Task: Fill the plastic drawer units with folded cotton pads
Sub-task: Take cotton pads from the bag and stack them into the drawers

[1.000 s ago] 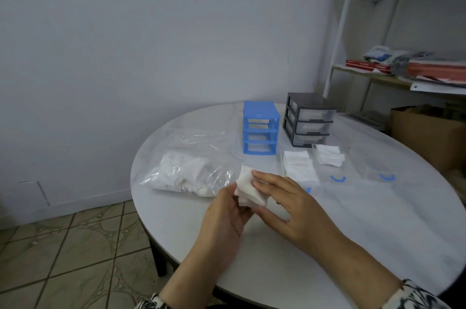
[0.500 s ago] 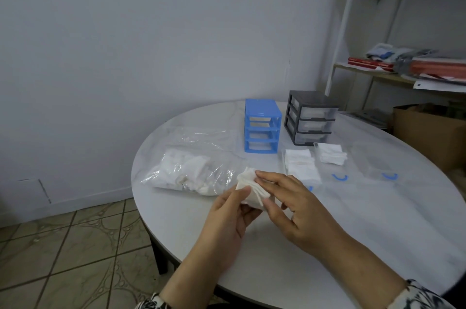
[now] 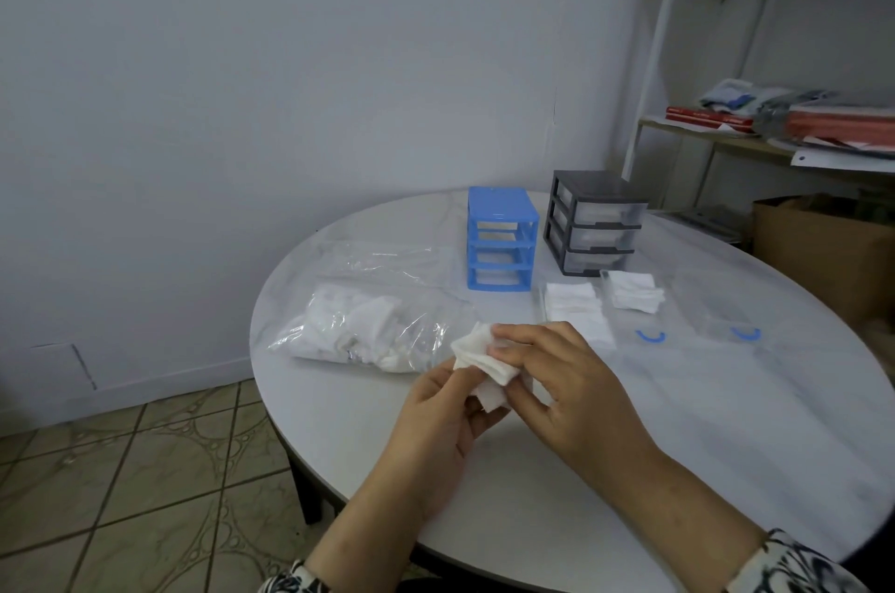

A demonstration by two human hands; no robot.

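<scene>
A white cotton pad is held above the round white table, partly folded. My left hand pinches it from below and my right hand pinches its upper edge. A blue drawer unit stands at the far side with its slots empty of drawers. Beside it on the right stands a dark grey drawer unit with three clear drawers pushed in. Two clear drawers lie in front of the units: one holds a flat stack of pads, the other a smaller pile.
A clear plastic bag of loose pads lies left of my hands. Two more clear drawers with blue handles sit on the right of the table. A shelf and a cardboard box stand behind.
Both hands have lowered slightly with the pad. The pad has gone from a flat square to a more bunched, folded shape between my fingers.
</scene>
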